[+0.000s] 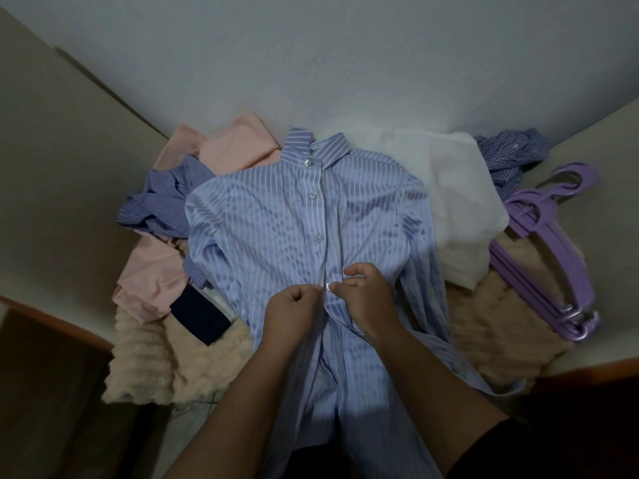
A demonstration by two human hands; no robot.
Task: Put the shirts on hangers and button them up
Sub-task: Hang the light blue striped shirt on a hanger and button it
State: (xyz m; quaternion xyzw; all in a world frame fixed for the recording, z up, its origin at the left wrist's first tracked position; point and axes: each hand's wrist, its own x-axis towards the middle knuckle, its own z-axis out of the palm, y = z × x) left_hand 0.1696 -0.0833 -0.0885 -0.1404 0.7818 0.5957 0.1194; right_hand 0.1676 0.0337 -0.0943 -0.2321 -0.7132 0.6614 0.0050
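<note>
Light blue striped shirt (276,216): laid front-up at the centre of the surface (615,140), collar toward the wall, its tail hanging off the near edge toward the person. Three buttons down from the collar are closed; a fourth button (327,286) sits between the two hands.

Left hand (292,311): fingers curled, pinching the placket edge just left of that button.

Right hand (366,292): fingers curled, thumb and forefinger pinched at the button itself.

Purple hangers (543,257): a stack lying at the right of the surface, hooks toward the wall, well apart from the striped shirt.

White shirt (456,202): lying just right of the striped shirt, partly under it.

Pink shirt (152,271): at left, partly under the other garments.

Dark blue striped shirt (162,205): bunched at left, over the pink one.

Blue checked shirt (511,153): crumpled at the far right, by the wall.

Cream fleecy blanket (155,368): spread beneath everything.
</note>
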